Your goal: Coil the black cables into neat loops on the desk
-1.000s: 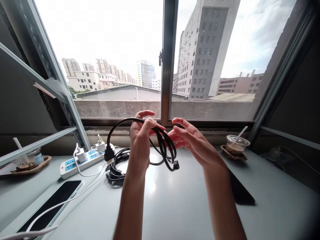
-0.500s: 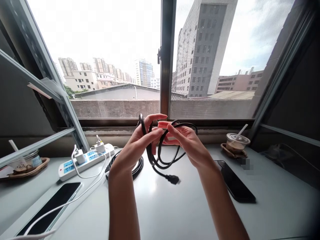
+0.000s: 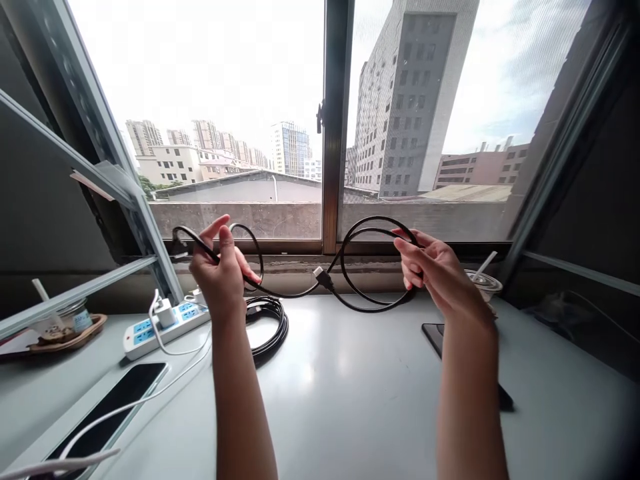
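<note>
A black cable is stretched in the air between my hands, above the table. My left hand grips one part of it, with a small loop to the right of the fingers and an end sticking out to the left. My right hand pinches the side of a larger double loop. Between the hands, a connector plug with a light metal tip hangs beside the crossing strands. Below and right of my left wrist, a second coiled black cable lies on the table.
A white power strip with chargers and white cords stands at the left, behind a phone. Another phone lies partly under my right forearm. Lidded cups stand at both sides, before the window.
My hands have moved apart, left hand leftward and right hand rightward. The bunched cable has spread out between them, and its plug has risen to between the loops.
</note>
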A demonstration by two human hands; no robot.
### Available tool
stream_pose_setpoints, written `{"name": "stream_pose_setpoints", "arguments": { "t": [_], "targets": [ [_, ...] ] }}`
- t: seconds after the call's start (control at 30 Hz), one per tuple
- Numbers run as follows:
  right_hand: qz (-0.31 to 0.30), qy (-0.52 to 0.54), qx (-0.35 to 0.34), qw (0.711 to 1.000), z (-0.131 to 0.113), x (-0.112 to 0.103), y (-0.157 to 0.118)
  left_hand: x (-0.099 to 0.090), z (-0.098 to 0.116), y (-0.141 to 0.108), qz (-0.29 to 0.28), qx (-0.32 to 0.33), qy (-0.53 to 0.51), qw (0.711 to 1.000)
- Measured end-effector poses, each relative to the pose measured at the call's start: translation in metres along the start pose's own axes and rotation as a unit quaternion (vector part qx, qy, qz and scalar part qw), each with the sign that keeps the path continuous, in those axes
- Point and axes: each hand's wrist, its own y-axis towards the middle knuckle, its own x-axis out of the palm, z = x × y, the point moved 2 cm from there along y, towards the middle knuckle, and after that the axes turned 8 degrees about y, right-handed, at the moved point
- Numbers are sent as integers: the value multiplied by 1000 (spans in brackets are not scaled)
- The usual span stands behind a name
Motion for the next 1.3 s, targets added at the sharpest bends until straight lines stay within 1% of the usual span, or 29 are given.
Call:
{"name": "stream_pose_setpoints", "arguments": {
  "t": [0.03,0.13,0.23,0.27,0.37,0.47,0.6,0.7,0.77,0.83,0.9,0.97,1.03,1.1,1.13,1.2,1.3],
  "targets": [
    [7,9,1,1000,0,-3,1,-3,-1,0,12,5,6,1000],
    [13,37,-1,999,1,-6,4,-11,-3,1,26,24,35,999],
    [21,50,2,999,2,-6,6,-13,-6,3,46,44,68,996],
    [20,66,9,998,3,-5,6,-13,-7,4,61,49,73,994],
    [-9,136,40,990,2,-1,5,-9,-9,5,78,49,52,994],
    [-58,149,66,985,2,5,5,-4,-7,5,53,26,-7,998],
    [-89,127,74,985,7,13,8,0,6,-1,31,-4,-71,997],
    [-116,54,68,989,15,22,8,5,16,-7,-15,-19,-101,995],
    [-127,-28,30,991,20,31,7,11,20,-11,-60,-28,-112,992],
    [-108,-118,-50,986,24,39,7,17,21,-13,-103,-35,-100,989],
    [-68,-190,-144,969,25,45,6,22,20,-15,-131,-38,-67,988],
    [-37,-230,-214,949,24,49,7,24,19,-15,-136,-33,-36,990],
    [-27,-232,-259,937,21,49,7,25,17,-14,-141,-29,-20,989],
    [-24,-211,-295,931,17,48,6,26,14,-14,-167,-42,-12,985],
    [-26,-197,-314,928,15,48,4,27,13,-15,-186,-51,-8,981],
    [-49,-169,-344,923,12,49,1,29,11,-15,-234,-62,-3,970],
    [-94,-132,-355,921,11,51,-4,31,11,-18,-305,-64,-7,950]
  ]
}}
